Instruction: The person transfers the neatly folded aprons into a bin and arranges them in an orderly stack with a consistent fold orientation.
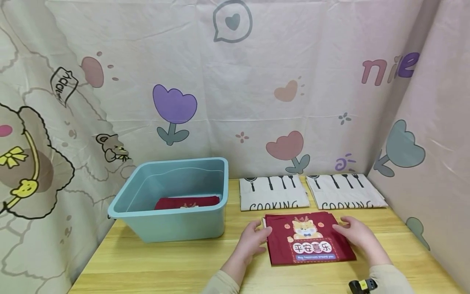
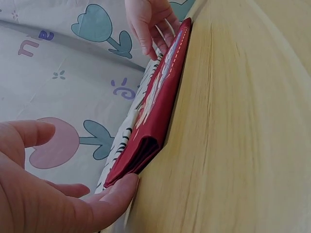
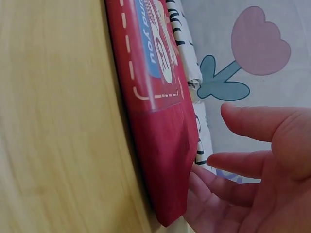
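Note:
A folded red cloth (image 1: 277,245) printed with a cartoon animal and white lettering lies flat on the table. At its left edge is my left hand (image 1: 250,240), thumb apart from the fingers. In the left wrist view, fingertips (image 2: 124,187) of that hand reach the cloth's folded end (image 2: 146,148), where several layers show. My right hand (image 1: 357,234) is at the right edge, with relaxed, spread fingers. Seen from the right wrist, its lower fingers (image 3: 204,182) are right beside the cloth's side (image 3: 167,160), partly behind it, while the thumb stays raised.
Two folded white cloths, one on the left (image 1: 273,195) and one on the right (image 1: 345,194), printed with utensils and "COOKING", lie behind the red one. A light blue bin (image 1: 172,224) stands to the left, with another red cloth (image 1: 167,203) inside. A patterned curtain (image 1: 235,102) encloses the wooden table (image 1: 154,265).

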`<state>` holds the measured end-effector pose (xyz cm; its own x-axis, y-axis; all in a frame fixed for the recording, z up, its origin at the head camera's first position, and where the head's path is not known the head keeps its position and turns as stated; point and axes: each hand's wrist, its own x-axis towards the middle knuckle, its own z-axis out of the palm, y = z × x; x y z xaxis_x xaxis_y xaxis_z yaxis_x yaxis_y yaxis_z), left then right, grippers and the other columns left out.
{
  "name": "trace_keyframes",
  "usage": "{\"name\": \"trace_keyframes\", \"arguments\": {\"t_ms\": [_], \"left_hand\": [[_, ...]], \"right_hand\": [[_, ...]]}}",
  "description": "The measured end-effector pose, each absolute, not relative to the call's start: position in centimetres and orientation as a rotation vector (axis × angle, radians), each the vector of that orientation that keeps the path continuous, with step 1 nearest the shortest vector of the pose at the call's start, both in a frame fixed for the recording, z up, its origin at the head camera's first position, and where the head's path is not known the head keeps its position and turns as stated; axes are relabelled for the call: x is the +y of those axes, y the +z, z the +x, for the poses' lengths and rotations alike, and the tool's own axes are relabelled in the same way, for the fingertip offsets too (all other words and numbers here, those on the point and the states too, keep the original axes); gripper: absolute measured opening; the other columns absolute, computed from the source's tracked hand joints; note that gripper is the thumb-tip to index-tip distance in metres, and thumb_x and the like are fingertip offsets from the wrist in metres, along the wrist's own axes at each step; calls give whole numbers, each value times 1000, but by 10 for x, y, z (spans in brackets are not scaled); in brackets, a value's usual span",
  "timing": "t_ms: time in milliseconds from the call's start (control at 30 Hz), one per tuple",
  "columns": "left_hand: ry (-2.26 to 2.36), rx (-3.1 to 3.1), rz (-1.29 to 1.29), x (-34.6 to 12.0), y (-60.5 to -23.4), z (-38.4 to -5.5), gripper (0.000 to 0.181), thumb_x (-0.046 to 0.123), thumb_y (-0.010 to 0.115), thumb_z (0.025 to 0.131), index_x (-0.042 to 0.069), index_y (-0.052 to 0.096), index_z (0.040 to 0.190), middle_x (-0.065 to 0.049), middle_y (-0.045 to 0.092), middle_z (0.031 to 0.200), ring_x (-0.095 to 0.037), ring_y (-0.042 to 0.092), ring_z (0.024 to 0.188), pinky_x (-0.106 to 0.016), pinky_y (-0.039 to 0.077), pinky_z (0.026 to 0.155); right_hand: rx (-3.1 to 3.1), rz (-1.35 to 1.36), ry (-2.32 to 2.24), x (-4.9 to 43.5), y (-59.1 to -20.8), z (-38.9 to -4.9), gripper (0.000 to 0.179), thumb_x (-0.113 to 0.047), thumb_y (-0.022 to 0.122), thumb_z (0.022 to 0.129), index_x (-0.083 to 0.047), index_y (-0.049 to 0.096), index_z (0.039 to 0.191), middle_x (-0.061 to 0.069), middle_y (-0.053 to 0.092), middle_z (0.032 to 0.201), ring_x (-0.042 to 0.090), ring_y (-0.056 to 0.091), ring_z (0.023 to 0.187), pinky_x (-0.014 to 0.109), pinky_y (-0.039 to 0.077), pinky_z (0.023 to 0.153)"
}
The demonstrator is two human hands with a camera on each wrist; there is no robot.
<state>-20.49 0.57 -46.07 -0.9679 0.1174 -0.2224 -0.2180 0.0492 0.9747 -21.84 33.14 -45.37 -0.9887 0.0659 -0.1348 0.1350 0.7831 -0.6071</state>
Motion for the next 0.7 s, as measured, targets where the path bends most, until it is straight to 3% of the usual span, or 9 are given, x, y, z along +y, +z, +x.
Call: {"name": "trace_keyframes", "arguments": {"t_ms": [400,700], "left_hand": [[2045,2089,-133,9,-462,-204,68,27,68,93,-11,40,141,-31,50,133,-38,64,105,-52,54,86],[2082,2060,-159,10,-466,-206,66,25,68,93,-11,41,140,-28,54,128,-32,64,99,-48,57,80]], "right_hand": [[2856,190,-1013,329,-455,-223,62,-30,61,96,23,46,124,39,56,112,43,60,96,54,50,85],[2868,184,-1015,331,-459,-225,47,-20,58,97,21,50,119,34,59,105,37,61,91,52,50,82]]}}
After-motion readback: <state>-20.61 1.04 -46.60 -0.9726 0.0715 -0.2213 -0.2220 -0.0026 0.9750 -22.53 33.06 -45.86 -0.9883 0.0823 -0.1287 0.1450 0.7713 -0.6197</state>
